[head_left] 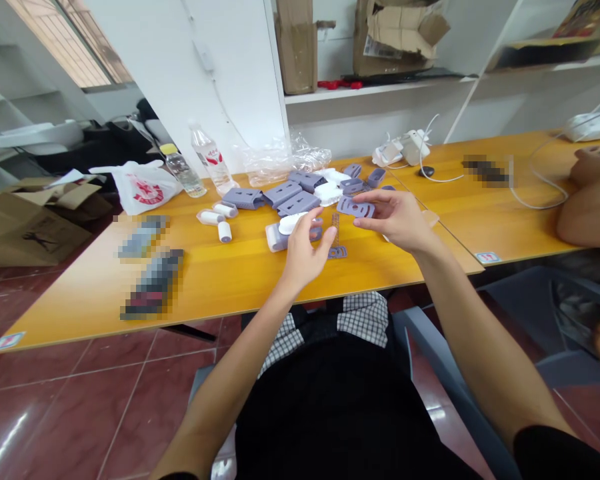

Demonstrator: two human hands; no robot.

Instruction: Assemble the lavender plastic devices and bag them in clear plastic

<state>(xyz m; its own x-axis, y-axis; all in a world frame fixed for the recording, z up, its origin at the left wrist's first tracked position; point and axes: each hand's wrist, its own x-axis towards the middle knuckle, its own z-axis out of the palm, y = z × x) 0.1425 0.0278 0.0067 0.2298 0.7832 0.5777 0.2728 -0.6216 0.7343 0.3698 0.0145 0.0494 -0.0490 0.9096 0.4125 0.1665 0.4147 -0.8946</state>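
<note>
My right hand (395, 220) pinches a flat lilac-grey plastic piece with slots (355, 208) by its edge. My left hand (303, 252) is raised with a white oval plastic part (291, 223) at its fingertips, though the fingers partly hide the grip. Just below that hand lies a lilac-and-white roller unit (277, 237). A thin brown strip (335, 230) with a small lilac piece (337, 252) lies between my hands. Several lilac-grey plastic cases (297, 197) and white caps (327, 190) are heaped farther along the yellow wooden table (220, 280), with white rollers (215, 217) to the left.
Two plastic water bottles (210, 157) and a white printed bag (140, 188) stand at the table's far side, near clear wrap (285, 160). Two pixelated items (153, 283) lie on the left. A co-worker's arm (590, 200) rests at the right, beside white cables (535, 177).
</note>
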